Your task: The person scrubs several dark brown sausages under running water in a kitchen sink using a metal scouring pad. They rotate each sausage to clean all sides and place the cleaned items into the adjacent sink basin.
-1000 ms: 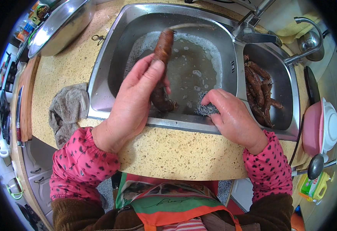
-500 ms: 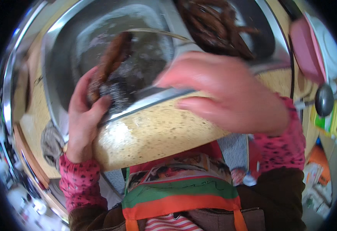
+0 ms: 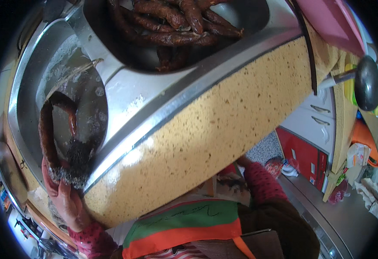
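My left hand [image 3: 63, 200] is at the near rim of the left sink basin [image 3: 29, 93], fingers closed on the lower end of a long, curved dark red sausage [image 3: 46, 129]. A dark, wet scouring pad [image 3: 76, 162] is pressed against the sausage just above my fingers. Grey soapy water fills that basin. My right hand is out of sight: only its pink dotted sleeve [image 3: 262, 183] shows, reaching down below the counter's front edge. The right basin [image 3: 111, 47] holds several more dark sausages [image 3: 176, 21].
A speckled yellow countertop [image 3: 206, 142] runs across the middle. A pink board [image 3: 331, 21] and a dark ladle [image 3: 366, 82] lie at the upper right. Red and white cabinet fronts [image 3: 303, 155] and floor clutter sit below. My green and orange apron [image 3: 184, 220] fills the lower centre.
The view has swung and tilted sharply to the right. My right hand left the sink and dropped below the counter edge. The left hand keeps the sausage, with the scouring pad now against it.
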{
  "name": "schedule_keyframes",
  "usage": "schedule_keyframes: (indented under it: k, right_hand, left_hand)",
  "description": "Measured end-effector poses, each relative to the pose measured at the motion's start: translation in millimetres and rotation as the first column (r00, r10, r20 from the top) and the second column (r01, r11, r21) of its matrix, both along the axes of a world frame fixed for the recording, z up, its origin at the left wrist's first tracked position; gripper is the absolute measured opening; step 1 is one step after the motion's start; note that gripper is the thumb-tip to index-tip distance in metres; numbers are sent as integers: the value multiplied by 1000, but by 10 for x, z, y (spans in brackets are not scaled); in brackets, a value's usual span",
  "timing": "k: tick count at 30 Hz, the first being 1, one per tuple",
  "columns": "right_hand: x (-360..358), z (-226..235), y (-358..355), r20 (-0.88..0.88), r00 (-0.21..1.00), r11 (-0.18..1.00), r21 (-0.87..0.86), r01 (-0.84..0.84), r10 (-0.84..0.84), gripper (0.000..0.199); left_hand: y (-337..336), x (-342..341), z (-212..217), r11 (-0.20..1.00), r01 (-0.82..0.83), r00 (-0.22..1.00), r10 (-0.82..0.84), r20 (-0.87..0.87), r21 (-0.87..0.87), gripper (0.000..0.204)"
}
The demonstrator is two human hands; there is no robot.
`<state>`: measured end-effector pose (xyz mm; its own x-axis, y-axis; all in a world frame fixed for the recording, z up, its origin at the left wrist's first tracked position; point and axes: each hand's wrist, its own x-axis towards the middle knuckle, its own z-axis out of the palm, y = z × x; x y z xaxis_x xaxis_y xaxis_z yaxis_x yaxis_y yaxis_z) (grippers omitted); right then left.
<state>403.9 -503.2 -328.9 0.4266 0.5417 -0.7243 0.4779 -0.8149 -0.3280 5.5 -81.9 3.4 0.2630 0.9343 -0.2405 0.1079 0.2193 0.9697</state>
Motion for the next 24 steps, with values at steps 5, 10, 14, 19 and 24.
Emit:
schedule_keyframes:
  k: [5,10,14,19,24]
  right_hand:
    - [-217,-524,483,116,993,984,-177,18,3,31]
    - [-153,-679,700,109,992,968,-248,-33,62,31]
    - [-109,-580,782,56,995,970,-233,-65,80,31]
    - [-218,-652,668,-29,996,971,-222,-92,87,31]
    - [-220,-693,636,-157,984,970,-214,-113,80,31]
  left_hand:
    - [6,182,94,999,-34,998,33,-56,-16,82]
    - [-22,378,129,996,-90,994,89,-65,-19,86]
    - [14,371,114,996,-79,992,74,-100,-45,85]
    - [47,380,163,994,-63,997,58,-56,-93,76]
    - [15,435,168,986,-124,989,132,67,-113,69]
